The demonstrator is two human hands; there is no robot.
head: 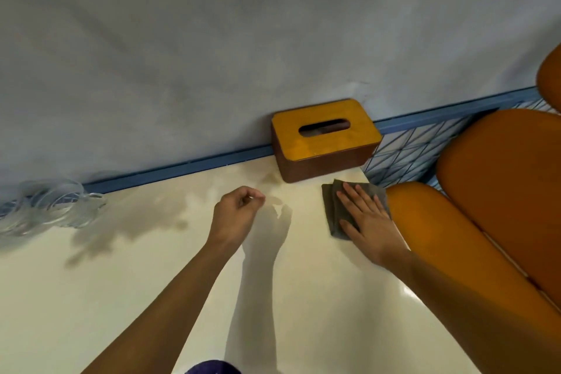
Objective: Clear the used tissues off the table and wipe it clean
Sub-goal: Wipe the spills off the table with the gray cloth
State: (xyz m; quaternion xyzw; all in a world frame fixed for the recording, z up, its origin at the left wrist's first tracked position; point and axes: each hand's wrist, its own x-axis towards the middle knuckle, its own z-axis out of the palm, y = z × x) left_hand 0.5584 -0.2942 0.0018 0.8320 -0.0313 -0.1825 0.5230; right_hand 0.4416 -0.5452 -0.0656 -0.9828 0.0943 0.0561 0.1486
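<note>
Cloth (331,212): one is counted; it is grey, folded into layers, with its edges fanned at the far left corner.
Cloth position: it is laid flat on the counter (151,282) near the right edge, just in front of the tissue box (324,140) and apart from it.
Right hand (365,218): it is pressed flat on the cloth, fingers straight and spread, nothing grasped; much of the cloth is covered by it.
Left hand (235,209): it is held above the middle of the counter, loosely clenched, fingertips drawn toward the thumb; nothing is seen held in it.
Hands counted: two, well apart, both forearms bare.
Counter: one, cream and glossy; shadows of the arms are cast on it, and a faint darker patch (270,180) is seen near the box's left corner.
Tissue box: one, wooden, with a yellow-brown top and one oval slot, set against the grey wall (212,39).
Blue strip (182,165): one, run along the foot of the wall.
Clear plastic pile (48,203): blurred, at the far left; its pieces cannot be counted.
Orange padded seat (501,191): placed beside the counter's right edge.
</note>
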